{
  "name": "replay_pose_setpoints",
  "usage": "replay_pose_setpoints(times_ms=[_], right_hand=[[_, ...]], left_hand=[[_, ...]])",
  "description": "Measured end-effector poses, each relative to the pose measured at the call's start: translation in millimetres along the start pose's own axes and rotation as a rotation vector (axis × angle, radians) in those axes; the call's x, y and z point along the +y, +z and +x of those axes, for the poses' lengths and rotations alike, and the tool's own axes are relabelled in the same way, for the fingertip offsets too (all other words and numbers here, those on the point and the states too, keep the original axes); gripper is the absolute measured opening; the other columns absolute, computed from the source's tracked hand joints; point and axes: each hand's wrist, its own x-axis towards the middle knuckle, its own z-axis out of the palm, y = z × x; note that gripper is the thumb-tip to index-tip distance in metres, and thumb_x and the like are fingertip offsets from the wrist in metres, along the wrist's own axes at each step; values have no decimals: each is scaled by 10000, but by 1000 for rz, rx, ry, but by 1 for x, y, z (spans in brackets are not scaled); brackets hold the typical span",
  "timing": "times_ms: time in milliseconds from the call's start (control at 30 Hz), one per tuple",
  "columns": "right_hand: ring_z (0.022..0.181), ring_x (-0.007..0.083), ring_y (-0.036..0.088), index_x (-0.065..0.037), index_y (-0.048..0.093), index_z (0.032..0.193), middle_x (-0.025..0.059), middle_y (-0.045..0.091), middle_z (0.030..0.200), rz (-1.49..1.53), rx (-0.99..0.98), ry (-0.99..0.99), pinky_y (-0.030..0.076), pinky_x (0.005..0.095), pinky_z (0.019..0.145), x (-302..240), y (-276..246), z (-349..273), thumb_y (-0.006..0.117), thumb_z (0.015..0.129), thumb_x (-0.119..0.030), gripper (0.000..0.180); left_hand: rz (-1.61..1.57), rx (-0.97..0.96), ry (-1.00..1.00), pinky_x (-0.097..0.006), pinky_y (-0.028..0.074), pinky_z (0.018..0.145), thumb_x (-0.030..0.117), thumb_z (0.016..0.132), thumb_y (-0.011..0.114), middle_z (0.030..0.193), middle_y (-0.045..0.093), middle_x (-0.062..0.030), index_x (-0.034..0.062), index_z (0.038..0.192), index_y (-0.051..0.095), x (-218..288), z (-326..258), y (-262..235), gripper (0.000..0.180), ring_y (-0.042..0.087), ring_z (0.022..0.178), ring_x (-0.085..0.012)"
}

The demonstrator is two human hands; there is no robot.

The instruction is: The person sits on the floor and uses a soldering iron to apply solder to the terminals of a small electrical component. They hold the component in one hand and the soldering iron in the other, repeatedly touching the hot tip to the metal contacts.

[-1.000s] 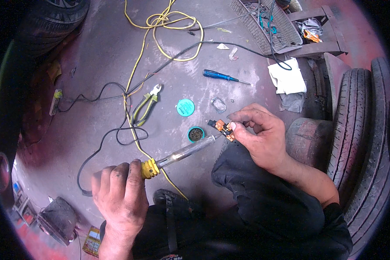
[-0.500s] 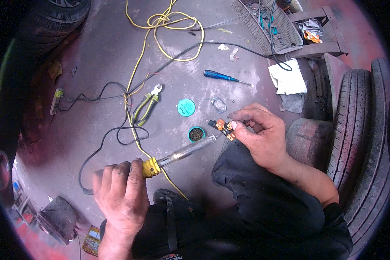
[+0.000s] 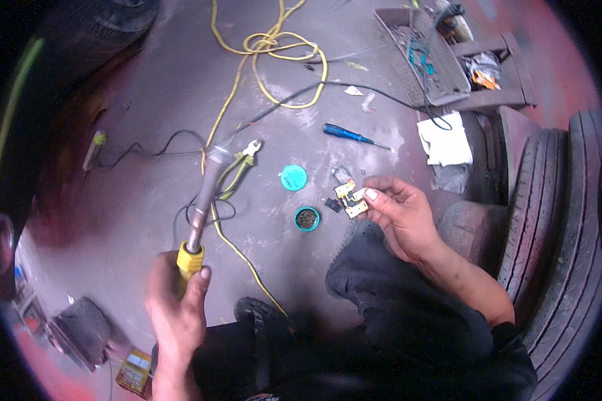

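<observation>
My left hand [image 3: 170, 314] is closed round the yellow handle of a large soldering iron [image 3: 211, 184], whose metal barrel points up and away, its tip smeared by motion. Between thumb and fingers, my right hand [image 3: 408, 217] pinches a small electrical part [image 3: 350, 200] with brass-coloured contact plates and a black plastic block. Just left of that part sits a small round tin [image 3: 307, 218] of dark, grainy stuff. Its turquoise lid [image 3: 293, 178] lies a little farther off. A thin coil of wire [image 3: 341, 174] rests beyond the part.
Green-handled side cutters [image 3: 249, 158] and a blue screwdriver [image 3: 343, 131] lie on the floor. A yellow cable [image 3: 222, 113] and a black cord [image 3: 274, 103] cross it. Tyres [image 3: 538, 200] stand at right, near a white cloth [image 3: 445, 138] and a grey basket [image 3: 455, 93].
The soldering iron has swung left, away from the electrical part, and now points upward over the cables. My right hand has turned the part slightly, still pinching it.
</observation>
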Motion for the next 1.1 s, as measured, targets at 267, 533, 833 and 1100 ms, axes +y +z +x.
replay_pose_setpoints(times_ms=[267, 533, 833, 1100], right_hand=[[930, 247, 741, 12, 621, 1099, 153, 735, 1052, 7, -263, 150, 616, 398, 841, 27, 81, 13, 692, 970, -35, 154], [945, 242, 736, 31, 622, 1082, 157, 731, 1063, -62, -324, 172, 618, 402, 838, 43, 104, 9, 700, 964, -39, 157], [937, 183, 718, 77, 606, 1273, 133, 723, 1073, -242, -418, 242, 605, 320, 789, 30, 110, 12, 684, 991, -63, 324], [932, 134, 700, 35, 624, 1292, 96, 723, 1084, -379, -488, 11, 587, 284, 798, 38, 107, 13, 668, 1012, -78, 306]], left_hand=[[-885, -213, -425, -270, 481, 572, 188, 961, 746, 771, 653, -4, 16, 1019, 695, -10, 12, 66, 188, 582, 645, -86], [-1105, -324, -394, -280, 510, 577, 173, 974, 723, 852, 704, -76, -2, 1085, 676, -35, 12, 55, 213, 639, 695, -139], [-825, -277, -319, -251, 458, 554, 147, 971, 743, 773, 648, 2, 3, 1002, 683, -31, 16, 51, 159, 566, 628, -67], [-750, -329, -346, -256, 467, 559, 143, 960, 754, 775, 661, -1, 1, 989, 682, -29, 17, 46, 161, 579, 632, -69]])
